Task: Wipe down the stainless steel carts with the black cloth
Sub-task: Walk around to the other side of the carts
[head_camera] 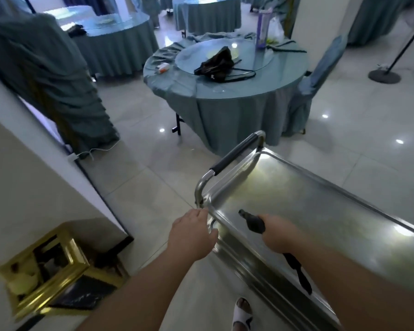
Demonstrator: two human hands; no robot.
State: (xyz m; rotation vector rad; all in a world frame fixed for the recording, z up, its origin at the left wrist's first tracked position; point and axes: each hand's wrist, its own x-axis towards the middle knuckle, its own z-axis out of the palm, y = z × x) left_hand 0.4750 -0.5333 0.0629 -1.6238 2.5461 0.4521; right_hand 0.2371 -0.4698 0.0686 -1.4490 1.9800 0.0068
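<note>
Fingers (202,215) of the left hand (191,232) curl over the near-left corner rim of the stainless steel cart (320,211), thumb tucked along the side of the rim, so that hand grips the cart's edge. Right hand (279,232) sits over the top tray near its near edge, fingers closed around the black cloth (255,223); a twisted end of the cloth sticks out ahead of the knuckles toward the left-end handle, and a longer dark strip trails back under the wrist, hanging past the near edge of the cart. Can't tell if the cloth touches the tray surface under the hand. Cart top is a shallow rimmed tray, shiny, with light glare near the left end. Tubular push handle (234,156) with a black grip runs across the cart's left end, rising above the tray corner. Beyond the handle stands a round table (225,96) with a grey-blue tablecloth and a glass turntable; a dark bag (215,64) lies on the turntable, a purple box (263,28) stands near the table's far edge. Gold-framed bin (58,271) sits on the tile floor by the wall, well left of the cart. One sandalled foot (243,311) shows just beside the cart's near edge.
</note>
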